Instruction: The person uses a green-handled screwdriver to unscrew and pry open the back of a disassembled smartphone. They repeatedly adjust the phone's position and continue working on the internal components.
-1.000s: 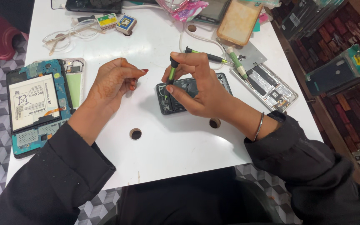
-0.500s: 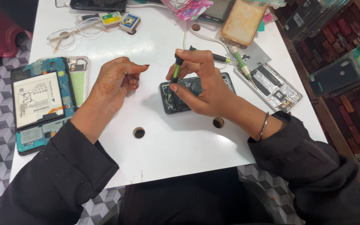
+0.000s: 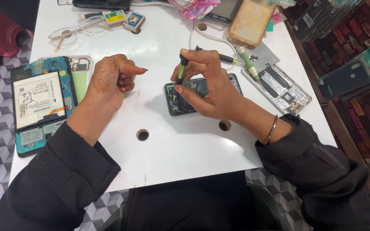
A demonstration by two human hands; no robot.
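Observation:
An opened dark phone lies on the white table, its insides facing up. My right hand holds a green and black screwdriver upright, tip down on the phone's left part; the hand covers the phone's middle. My left hand rests on the table to the left of the phone, fingers curled in a loose fist, apart from the phone; I cannot see anything in it.
An opened tablet with a white battery lies at the left edge. Another opened phone and a second screwdriver lie at the right. Glasses, small boxes, a tan phone case and cables sit at the back. The tabletop has round holes.
My hands have stayed in about the same pose with the screwdriver on the phone. The view has shifted slightly.

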